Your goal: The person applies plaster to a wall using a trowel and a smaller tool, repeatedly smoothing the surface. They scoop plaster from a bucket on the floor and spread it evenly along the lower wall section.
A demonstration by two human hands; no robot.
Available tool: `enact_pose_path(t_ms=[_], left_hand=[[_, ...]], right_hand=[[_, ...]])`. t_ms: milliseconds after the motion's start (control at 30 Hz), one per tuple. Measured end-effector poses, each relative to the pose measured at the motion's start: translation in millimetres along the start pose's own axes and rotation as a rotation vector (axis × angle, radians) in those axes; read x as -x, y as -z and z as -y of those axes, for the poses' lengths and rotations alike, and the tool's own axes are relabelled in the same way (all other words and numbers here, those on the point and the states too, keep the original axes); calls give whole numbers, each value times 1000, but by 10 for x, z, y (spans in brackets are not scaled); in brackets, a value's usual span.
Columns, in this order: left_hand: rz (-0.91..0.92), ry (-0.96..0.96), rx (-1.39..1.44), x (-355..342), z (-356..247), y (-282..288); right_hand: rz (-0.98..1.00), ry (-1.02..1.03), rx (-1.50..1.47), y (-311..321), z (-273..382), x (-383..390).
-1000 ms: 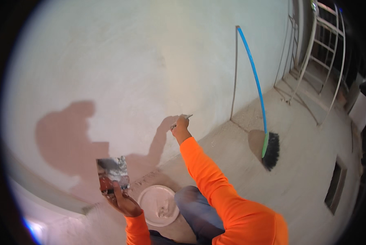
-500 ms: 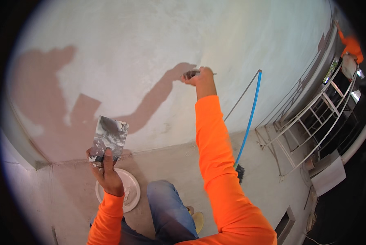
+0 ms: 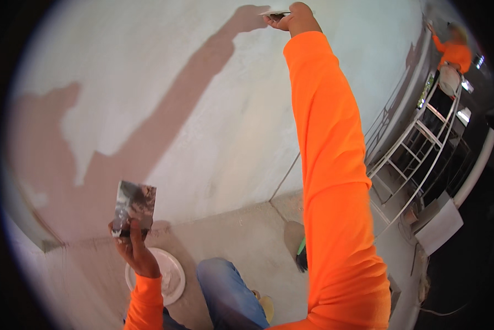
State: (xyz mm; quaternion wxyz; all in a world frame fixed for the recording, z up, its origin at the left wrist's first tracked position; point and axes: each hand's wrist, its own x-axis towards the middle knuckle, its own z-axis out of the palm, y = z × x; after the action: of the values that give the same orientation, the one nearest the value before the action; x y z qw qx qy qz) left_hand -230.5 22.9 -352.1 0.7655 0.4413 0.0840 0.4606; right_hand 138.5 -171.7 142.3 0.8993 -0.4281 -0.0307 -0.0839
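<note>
My left hand [image 3: 137,256] grips a wide flat putty knife [image 3: 137,201], its metal blade pointing up and smeared with whitish paste. At the top of the view my right hand [image 3: 301,21], arm stretched out, is closed on a second putty knife [image 3: 274,14], seen nearly edge-on. That blade is at the pale plastered wall [image 3: 241,115]; whether it touches, I cannot tell. Below my left hand, a round white tub [image 3: 182,278] with pale paste inside stands on the floor, partly hidden by the hand and sleeve.
A broom [image 3: 302,258] with dark bristles lies behind my right sleeve, its handle mostly hidden. On the right stands a pale metal scaffold frame [image 3: 417,143]. A person in orange [image 3: 455,55] is up there beside a whitish bucket [image 3: 449,81]. A white panel [image 3: 440,228] leans below.
My right hand has moved up along the wall with its putty knife, its shadow rising too. My left hand with the other knife has shifted slightly down and left. The view has shifted.
</note>
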Motion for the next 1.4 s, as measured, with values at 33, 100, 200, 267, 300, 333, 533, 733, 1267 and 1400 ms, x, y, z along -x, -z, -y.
enact_pose_path(t_ms=[33, 100, 200, 267, 300, 333, 533, 733, 1267, 1400], left_hand=[[-2, -1, 3, 5, -8, -13], [-20, -17, 9, 3, -23, -36], [-14, -11, 12, -4, -3, -21], [3, 23, 10, -15, 30, 28], [2, 36, 32, -21, 47, 57], [11, 50, 52, -14, 51, 97], [-42, 488, 149, -136, -106, 183], [-76, 518, 49, -99, -304, 86], [-198, 493, -84, -299, -108, 244], [-240, 461, -101, -300, -74, 284]], right_hand=[[44, 270, 250, 83, 61, -29], [98, 809, 755, 237, 111, -66], [-56, 1236, 1125, 684, 46, -30], [-95, 1220, 1100, 989, 98, 37], [-118, 1196, 1095, 1176, 96, 61], [-141, 1159, 1081, 1385, 73, 76], [-170, 1064, 1391, 2618, -357, 108], [61, 1190, 1417, 2859, -396, 316], [-6, 1223, 1219, 3405, -608, 24], [-19, 1281, 1276, 3366, -854, 49]])
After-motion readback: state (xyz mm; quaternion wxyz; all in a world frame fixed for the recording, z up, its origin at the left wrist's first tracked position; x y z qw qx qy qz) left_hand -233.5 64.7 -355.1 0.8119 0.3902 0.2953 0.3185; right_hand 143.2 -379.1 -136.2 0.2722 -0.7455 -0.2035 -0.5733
